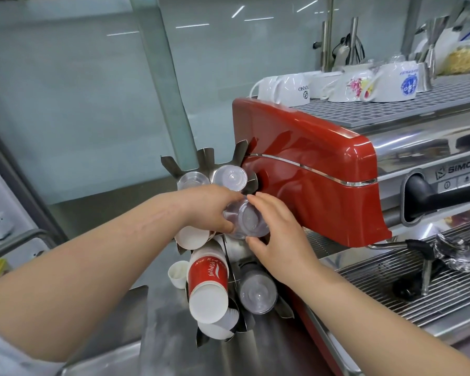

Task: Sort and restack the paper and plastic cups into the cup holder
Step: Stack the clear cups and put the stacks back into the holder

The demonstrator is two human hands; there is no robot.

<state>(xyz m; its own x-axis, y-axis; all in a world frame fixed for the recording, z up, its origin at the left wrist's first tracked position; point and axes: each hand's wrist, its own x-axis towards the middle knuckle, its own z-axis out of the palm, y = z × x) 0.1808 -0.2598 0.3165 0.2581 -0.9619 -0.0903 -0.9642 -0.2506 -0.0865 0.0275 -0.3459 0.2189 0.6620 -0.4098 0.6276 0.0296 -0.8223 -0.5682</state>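
Note:
A metal cup holder [202,161] with several slots stands left of the espresso machine. Between both hands sits a stack of clear plastic cups [246,219], base up, over a middle slot. My left hand [212,206] grips its left side with curled fingers. My right hand [276,229] holds the right side, thumb below and fingertips on top. Two more clear cup stacks [229,177] fill the far slots. A red paper cup stack [208,283], a white paper cup stack [194,237] and a dark plastic cup stack [258,291] sit in nearer slots.
The red espresso machine [323,172] stands close on the right, with white mugs [291,89] on its top grate. A small white paper cup [178,274] stands on the steel counter [158,302] left of the holder. A glass wall is behind.

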